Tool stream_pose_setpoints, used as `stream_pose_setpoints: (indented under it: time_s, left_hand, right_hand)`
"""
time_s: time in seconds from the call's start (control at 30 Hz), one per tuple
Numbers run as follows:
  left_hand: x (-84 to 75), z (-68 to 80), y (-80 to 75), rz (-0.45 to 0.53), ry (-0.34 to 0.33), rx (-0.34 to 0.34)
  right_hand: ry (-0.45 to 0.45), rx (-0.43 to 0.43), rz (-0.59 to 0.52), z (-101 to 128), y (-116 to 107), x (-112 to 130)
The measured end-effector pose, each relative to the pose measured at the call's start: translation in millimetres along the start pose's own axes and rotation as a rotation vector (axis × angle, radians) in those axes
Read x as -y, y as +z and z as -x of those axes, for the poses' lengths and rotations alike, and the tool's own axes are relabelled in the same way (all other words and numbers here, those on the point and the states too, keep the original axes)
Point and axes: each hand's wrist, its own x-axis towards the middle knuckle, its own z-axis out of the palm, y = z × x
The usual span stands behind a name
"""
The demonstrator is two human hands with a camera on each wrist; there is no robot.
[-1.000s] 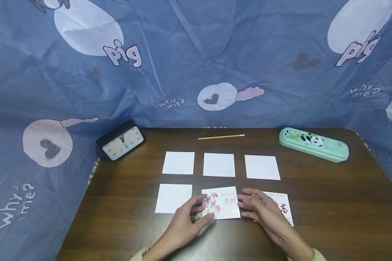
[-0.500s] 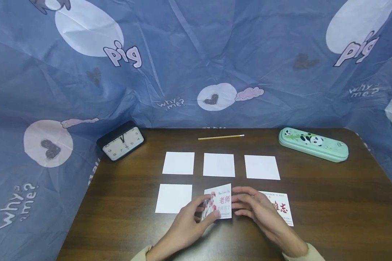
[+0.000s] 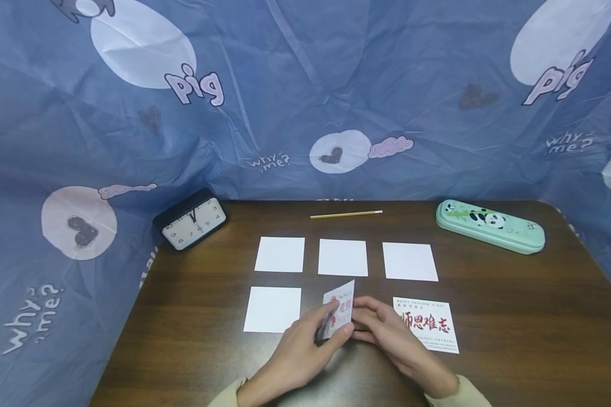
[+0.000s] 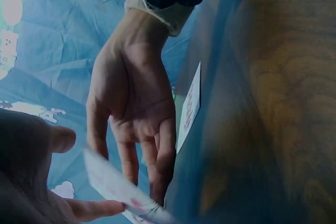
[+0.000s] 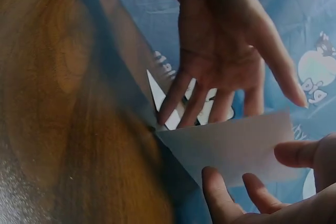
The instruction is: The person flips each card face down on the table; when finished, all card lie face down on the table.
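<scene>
A small card printed with pink flowers and red characters (image 3: 340,308) stands tilted on its edge at the middle of the near row of the dark wooden table (image 3: 514,316). My left hand (image 3: 310,345) touches its printed face with fairly straight fingers. My right hand (image 3: 382,330) props its blank back (image 5: 231,148) with its fingertips (image 5: 223,195). The card (image 4: 118,187) leans between both hands, and neither thumb clearly pinches it. Just right of my right hand, a face-up card with red characters (image 3: 426,325) lies flat.
Three blank white cards (image 3: 343,257) form the far row, and another blank card (image 3: 272,309) lies at near left. A black clock (image 3: 193,220), a yellow pencil (image 3: 346,214) and a green panda pencil case (image 3: 490,225) sit along the back. Blue printed cloth (image 3: 305,85) surrounds the table.
The flower card has risen from flat on the table to nearly upright. Both hands closed in around it, and my right hand moved off the red-character card.
</scene>
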Motion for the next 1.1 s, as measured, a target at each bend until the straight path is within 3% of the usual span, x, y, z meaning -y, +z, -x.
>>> stream_pose_setpoints:
  time_s: [0.13,0.23,0.4,0.53,0.8,1.1]
  left_hand:
    - [2.2,-2.3,0.8,0.123,0.021,0.032]
    - [5.6,-3.0,1.1,0.271,0.055,0.057]
    - [9.4,-3.9,-0.2,0.497,0.129,0.044]
    - [11.6,-3.1,-1.8,0.58,0.165,0.021]
    - [20.4,-1.5,-3.6,0.643,0.143,-0.029]
    - [30.8,-4.0,-4.2,0.585,0.088,-0.089]
  right_hand:
    - [0.004,0.004,0.002,-2,2,-1]
    - [0.012,-0.031,0.011,-3,5,-1]
    - [0.017,-0.129,0.027,-5,10,-1]
    - [0.0,-0.194,0.033,-4,11,-1]
    - [-0.011,-0.247,0.031,0,3,-2]
    - [-0.013,-0.254,0.059,8,-11,-1]
